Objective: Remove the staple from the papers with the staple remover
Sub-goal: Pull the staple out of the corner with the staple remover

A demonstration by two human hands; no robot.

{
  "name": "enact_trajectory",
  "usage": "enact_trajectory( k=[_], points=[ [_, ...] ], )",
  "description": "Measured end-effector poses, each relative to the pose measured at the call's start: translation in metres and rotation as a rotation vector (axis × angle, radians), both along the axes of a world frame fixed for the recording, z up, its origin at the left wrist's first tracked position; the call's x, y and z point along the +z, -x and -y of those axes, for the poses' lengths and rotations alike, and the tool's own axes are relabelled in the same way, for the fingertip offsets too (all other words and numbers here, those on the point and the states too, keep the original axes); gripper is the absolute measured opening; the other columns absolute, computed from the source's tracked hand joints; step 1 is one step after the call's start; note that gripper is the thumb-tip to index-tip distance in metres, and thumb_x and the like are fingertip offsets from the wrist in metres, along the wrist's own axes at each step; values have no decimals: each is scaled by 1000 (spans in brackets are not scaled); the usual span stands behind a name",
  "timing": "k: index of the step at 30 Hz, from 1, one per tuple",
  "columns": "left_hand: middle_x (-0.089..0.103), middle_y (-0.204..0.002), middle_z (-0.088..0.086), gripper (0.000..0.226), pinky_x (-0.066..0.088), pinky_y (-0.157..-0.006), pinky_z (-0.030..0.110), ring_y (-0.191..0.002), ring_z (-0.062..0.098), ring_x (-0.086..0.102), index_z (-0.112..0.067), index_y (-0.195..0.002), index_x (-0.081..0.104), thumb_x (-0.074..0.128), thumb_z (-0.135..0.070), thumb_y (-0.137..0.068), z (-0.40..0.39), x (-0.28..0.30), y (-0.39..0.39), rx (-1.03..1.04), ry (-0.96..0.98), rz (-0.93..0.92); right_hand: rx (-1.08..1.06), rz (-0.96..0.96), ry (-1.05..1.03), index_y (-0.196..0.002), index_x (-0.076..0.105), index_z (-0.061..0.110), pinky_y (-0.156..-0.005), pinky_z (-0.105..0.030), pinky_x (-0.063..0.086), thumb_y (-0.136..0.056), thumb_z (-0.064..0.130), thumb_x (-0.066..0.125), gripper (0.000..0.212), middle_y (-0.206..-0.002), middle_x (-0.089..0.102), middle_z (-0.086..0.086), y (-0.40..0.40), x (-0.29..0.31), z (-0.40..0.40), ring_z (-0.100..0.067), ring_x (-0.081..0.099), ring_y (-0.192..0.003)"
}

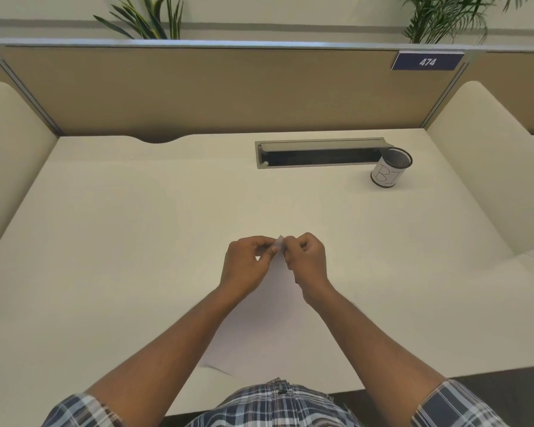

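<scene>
Papers [279, 272] lifted at their corner, my left hand [247, 260] pinches them while my right hand [305, 257] grip closes there, best worked slowly.

Both forearms reach forward and converge; the left hand [246, 262] and right hand [306, 259] meet, fingers curled, pinching.

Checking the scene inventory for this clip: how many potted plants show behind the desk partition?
2. One green leafy plant rises behind the tan partition at the upper left, another green leafy plant at the upper right. Their pots are hidden.
</scene>
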State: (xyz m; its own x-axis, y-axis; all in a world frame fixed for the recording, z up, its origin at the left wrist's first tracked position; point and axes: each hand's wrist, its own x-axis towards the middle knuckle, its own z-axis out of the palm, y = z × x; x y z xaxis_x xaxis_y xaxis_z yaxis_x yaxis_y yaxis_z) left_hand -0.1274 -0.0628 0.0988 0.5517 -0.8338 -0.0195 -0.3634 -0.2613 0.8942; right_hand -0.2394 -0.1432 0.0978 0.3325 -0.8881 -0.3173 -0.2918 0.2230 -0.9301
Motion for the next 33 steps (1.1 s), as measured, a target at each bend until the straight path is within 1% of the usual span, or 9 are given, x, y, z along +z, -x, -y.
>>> enact_trajectory(
  k=[3,6,10,15,19,23,27,30,33],
  points=[
    [66,-82,-35,12,50,-79,11,-83,-18,64,-24,-102,79,70,-26,-93,7,-4,1,-12,-29,-1,-12,28,-78,-71,44,17,-48,-27,33,-88,24,60,24,-55,52,0,10,2,10,-16,42,-49],
    [67,-87,-29,16,50,-77,7,-81,-18,64,-21,-106,78,70,-21,-93,13,-6,2,-6,-39,-18,-18,33,-117,-69,44,17,-50,-29,35,-88,23,59,25,-57,55,-3,18,3,18,-19,43,-50],
    [71,-96,-18,19,52,-81,13,-86,-15,64,-20,-110,76,70,-21,-92,19,-7,5,18,-31,-40,-18,39,-131,-73,46,15,-53,-28,38,-89,23,59,22,-60,57,-6,23,4,23,-19,45,-51],
    [73,-93,-18,15,54,-81,17,-87,-10,68,-22,-105,76,71,-22,-92,24,-9,6,31,-31,-73,-17,57,-134,-76,47,13,-52,-29,39,-91,20,59,20,-61,58,-7,27,4,24,-19,46,-51],
    [72,-91,-20,14,51,-76,13,-85,-13,66,-23,-105,76,70,-23,-92,25,-9,7,47,-34,-91,-11,28,-82,-73,46,15,-55,-32,41,-91,20,60,24,-61,59,-7,31,3,26,-19,47,-53],
    [74,-94,-18,15,55,-83,20,-88,-9,68,-22,-106,76,71,-24,-92,25,-9,8,56,-22,-84,74,-11,10,-76,48,15,-56,-28,44,-96,26,61,26,-63,63,-5,30,3,19,-17,54,-56],
    [75,-94,-18,15,57,-86,25,-89,-7,70,-23,-106,77,69,-27,-94,24,-7,11,50,11,-64,150,-26,4,-90,52,17,-59,-23,45,-104,40,51,27,-77,68,-1,22,-2,8,-12,59,-67],
    [73,-89,-23,14,58,-85,24,-88,-8,69,-25,-106,76,69,-25,-94,22,-5,12,65,34,-40,137,27,-42,-93,52,17,-53,-16,44,-108,32,44,22,-88,66,-4,19,-1,2,-13,59,-76],
    [71,-86,-27,13,58,-83,22,-86,-10,69,-27,-104,77,69,-24,-94,21,-3,10,83,56,-31,160,64,-12,-94,55,20,-52,-17,45,-109,28,42,21,-93,67,-3,18,-1,-3,-13,60,-81]
  ],
)
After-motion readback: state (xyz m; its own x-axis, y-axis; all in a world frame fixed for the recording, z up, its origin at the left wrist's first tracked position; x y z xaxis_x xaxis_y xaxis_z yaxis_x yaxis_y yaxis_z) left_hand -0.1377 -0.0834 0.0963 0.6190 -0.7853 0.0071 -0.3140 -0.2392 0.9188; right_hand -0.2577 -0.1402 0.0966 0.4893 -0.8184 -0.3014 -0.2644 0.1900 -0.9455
